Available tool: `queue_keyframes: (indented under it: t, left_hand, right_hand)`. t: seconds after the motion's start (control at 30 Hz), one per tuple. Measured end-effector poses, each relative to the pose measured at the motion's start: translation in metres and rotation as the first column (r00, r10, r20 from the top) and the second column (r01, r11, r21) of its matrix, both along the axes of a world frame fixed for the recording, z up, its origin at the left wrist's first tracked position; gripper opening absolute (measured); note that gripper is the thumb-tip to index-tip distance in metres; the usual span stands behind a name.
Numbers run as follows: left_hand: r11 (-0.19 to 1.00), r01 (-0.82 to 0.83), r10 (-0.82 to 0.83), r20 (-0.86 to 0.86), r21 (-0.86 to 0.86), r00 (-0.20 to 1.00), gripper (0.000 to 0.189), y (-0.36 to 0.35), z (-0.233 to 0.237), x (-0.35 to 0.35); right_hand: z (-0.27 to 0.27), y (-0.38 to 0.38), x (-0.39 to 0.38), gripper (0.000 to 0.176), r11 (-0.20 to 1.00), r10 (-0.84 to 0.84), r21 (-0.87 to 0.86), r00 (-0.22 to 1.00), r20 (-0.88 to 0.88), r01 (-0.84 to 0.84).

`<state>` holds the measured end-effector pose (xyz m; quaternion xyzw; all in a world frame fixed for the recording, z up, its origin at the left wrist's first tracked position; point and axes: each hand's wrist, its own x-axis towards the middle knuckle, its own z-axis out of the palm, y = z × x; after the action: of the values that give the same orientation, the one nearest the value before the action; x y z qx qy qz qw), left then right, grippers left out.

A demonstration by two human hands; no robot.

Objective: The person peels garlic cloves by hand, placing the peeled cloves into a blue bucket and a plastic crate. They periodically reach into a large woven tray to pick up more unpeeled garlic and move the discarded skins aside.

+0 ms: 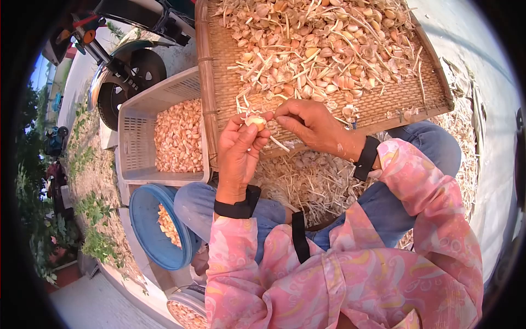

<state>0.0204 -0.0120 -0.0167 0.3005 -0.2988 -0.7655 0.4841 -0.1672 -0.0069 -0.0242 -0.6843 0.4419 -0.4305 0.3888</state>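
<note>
My left hand [236, 153] is closed on a pale yellow garlic clove [255, 122], pinched between thumb and fingers. Just to its right, my right hand [320, 127] has its thumb and fingertips pressed together; whatever they may hold is hidden. Both hands are over the near edge of a woven tray [224, 60]. A heap of garlic cloves [318, 55], mixed with dry skins and thin stalks, covers much of that tray. One pale stalk [279, 143] sticks out below the clove, between the hands.
Left of the tray stands a plastic crate [137, 171] of garlic cloves. A blue bucket [143, 219] with yellowish cloves is beside my knee, and another bucket [189, 293] is lower down. Skins and stalks [312, 181] litter the ground between my legs. A wheeled vehicle [131, 77] is parked behind.
</note>
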Motion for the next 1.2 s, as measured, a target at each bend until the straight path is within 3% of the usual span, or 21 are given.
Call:
queue_keyframes:
  t: [0.07, 0.17, 0.4, 0.5, 0.57, 0.67, 0.73, 0.77, 0.8, 0.87, 0.9, 0.97, 1.0, 1.07, 1.13, 1.2]
  left_hand:
    - [0.997, -0.055, 0.06, 0.095, -0.053, 0.994, 0.023, 0.006, -0.006, -0.004]
    - [0.984, -0.089, 0.119, 0.201, -0.152, 0.972, 0.023, 0.011, -0.007, -0.012]
    - [0.86, -0.075, 0.296, 0.374, -0.505, 0.879, 0.022, 0.022, -0.009, -0.03]
    - [0.838, -0.059, 0.308, 0.382, -0.542, 0.871, 0.022, 0.027, -0.006, -0.037]
    - [0.899, -0.092, 0.258, 0.349, -0.428, 0.901, 0.022, 0.029, -0.004, -0.035]
    - [0.962, -0.143, 0.197, 0.226, -0.232, 0.954, 0.022, 0.028, -0.003, -0.031]
    - [0.975, -0.194, 0.21, 0.169, -0.104, 0.963, 0.022, 0.033, -0.002, -0.02]
    - [0.952, -0.254, 0.289, 0.227, -0.172, 0.93, 0.021, 0.038, 0.006, -0.007]
    - [0.921, -0.304, 0.367, 0.278, -0.244, 0.888, 0.019, 0.043, 0.016, 0.013]
    - [0.748, -0.474, 0.661, 0.446, -0.465, 0.604, 0.019, 0.055, 0.032, 0.085]
    - [0.67, -0.504, 0.738, 0.564, -0.545, 0.372, 0.018, 0.064, 0.042, 0.12]
    - [0.682, -0.469, 0.597, 0.797, -0.561, -0.085, 0.021, 0.088, 0.038, 0.203]
    - [0.756, -0.269, 0.539, 0.8, -0.597, -0.263, 0.021, 0.098, 0.03, 0.234]
    - [0.859, 0.132, 0.469, 0.657, -0.495, -0.59, 0.022, 0.108, 0.012, 0.274]
    - [0.811, -0.142, 0.552, 0.822, -0.568, -0.139, 0.022, 0.068, 0.028, 0.183]
    - [0.843, -0.018, 0.533, 0.831, -0.538, 0.161, 0.02, 0.024, 0.024, 0.108]
  right_hand:
    - [0.004, 0.002, 0.005, 0.015, 0.988, 0.026, -0.154, 0.998, 0.054, -0.017]
    - [0.003, 0.003, 0.003, 0.017, 0.993, 0.013, -0.119, 0.999, -0.047, -0.018]
    - [0.011, 0.007, -0.005, 0.014, 0.99, 0.053, 0.136, 0.996, -0.066, -0.044]
    - [0.001, 0.006, -0.007, 0.011, 0.959, 0.066, 0.271, 0.996, 0.063, -0.081]
    - [-0.004, 0.005, -0.008, 0.007, 0.922, 0.081, 0.358, 0.978, 0.192, -0.147]
    - [0.0, 0.007, -0.007, 0.008, 0.975, 0.128, 0.17, 0.988, 0.081, -0.14]
    - [-0.009, 0.006, -0.007, 0.011, 0.993, 0.099, 0.07, 0.987, -0.129, -0.09]
    - [-0.012, 0.007, -0.009, 0.013, 0.997, 0.075, 0.016, 0.97, -0.231, -0.073]
    - [-0.006, 0.006, -0.015, 0.017, 0.991, 0.124, 0.092, 0.895, -0.429, -0.094]
    - [-0.017, 0.007, -0.02, 0.016, 0.993, 0.116, 0.077, 0.826, -0.552, -0.088]
    - [-0.022, 0.007, -0.019, 0.016, 0.993, 0.115, 0.073, 0.784, -0.61, -0.089]
    - [-0.027, 0.008, -0.014, 0.016, 0.992, 0.122, 0.041, 0.842, -0.525, -0.119]
    - [-0.028, 0.011, -0.01, 0.015, 0.992, 0.108, 0.004, 0.853, -0.51, -0.123]
    - [-0.033, 0.014, -0.004, 0.017, 0.988, 0.118, -0.028, 0.856, -0.504, -0.152]
    - [-0.04, 0.014, 0.001, 0.02, 0.976, 0.172, -0.02, 0.831, -0.529, -0.215]
    - [-0.04, 0.016, 0.003, 0.019, 0.974, 0.194, 0.007, 0.816, -0.545, -0.227]
